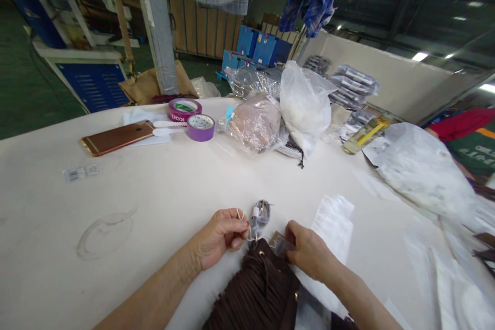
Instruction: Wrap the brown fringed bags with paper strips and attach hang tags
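Observation:
A dark brown fringed bag with gold eyelets lies at the table's front edge, below both hands. My left hand pinches a thin cream string between thumb and fingers, just above the bag's top left corner. Close to that hand, a wrapped metal clasp stands out from the bag's top. My right hand has its fingers curled round a small brown tag in clear plastic at the bag's upper right. White tissue paper lies beside and under my right forearm.
Farther back on the table are a phone, purple tape rolls, a plastic-wrapped pinkish item and a white plastic bag. A bottle with yellow tape and a large plastic bag lie right. A person's red sleeve shows at the right edge.

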Demonstrator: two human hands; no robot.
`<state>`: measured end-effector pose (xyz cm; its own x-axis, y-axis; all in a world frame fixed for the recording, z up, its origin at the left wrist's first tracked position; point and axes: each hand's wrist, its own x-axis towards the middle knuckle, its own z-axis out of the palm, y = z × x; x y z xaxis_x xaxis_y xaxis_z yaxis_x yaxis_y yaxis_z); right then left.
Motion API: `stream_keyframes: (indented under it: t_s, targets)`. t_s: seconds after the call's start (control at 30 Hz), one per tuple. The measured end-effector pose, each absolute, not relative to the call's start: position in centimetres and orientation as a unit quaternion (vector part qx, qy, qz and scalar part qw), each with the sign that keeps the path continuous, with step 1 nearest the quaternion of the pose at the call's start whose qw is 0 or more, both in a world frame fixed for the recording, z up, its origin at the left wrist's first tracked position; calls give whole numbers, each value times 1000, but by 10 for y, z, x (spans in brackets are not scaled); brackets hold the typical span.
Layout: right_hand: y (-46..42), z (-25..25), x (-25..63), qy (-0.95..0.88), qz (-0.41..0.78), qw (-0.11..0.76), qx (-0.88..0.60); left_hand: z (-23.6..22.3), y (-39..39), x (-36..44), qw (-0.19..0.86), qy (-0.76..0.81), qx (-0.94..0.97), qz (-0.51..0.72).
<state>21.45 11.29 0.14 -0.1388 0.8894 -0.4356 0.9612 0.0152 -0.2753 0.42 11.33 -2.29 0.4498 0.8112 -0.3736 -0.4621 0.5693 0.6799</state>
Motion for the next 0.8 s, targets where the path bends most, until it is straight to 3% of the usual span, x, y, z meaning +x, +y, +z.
stream_keyframes:
  t_s: [0.17, 0.33, 0.4, 0.8]
  targets:
    - [119, 20, 224, 680, -368, 17, 634, -25, 114, 3, 815, 340, 243, 401]
    - [110, 48, 212, 429, -681, -123, 580, -25, 114, 3, 816, 338, 242, 401]
    - [98, 48, 194, 343, -745, -162, 549, -24, 114, 3, 813, 337, 250, 404]
    - [69, 17, 145, 150, -784, -318, 511, -2, 105, -13, 772, 361, 338, 399]
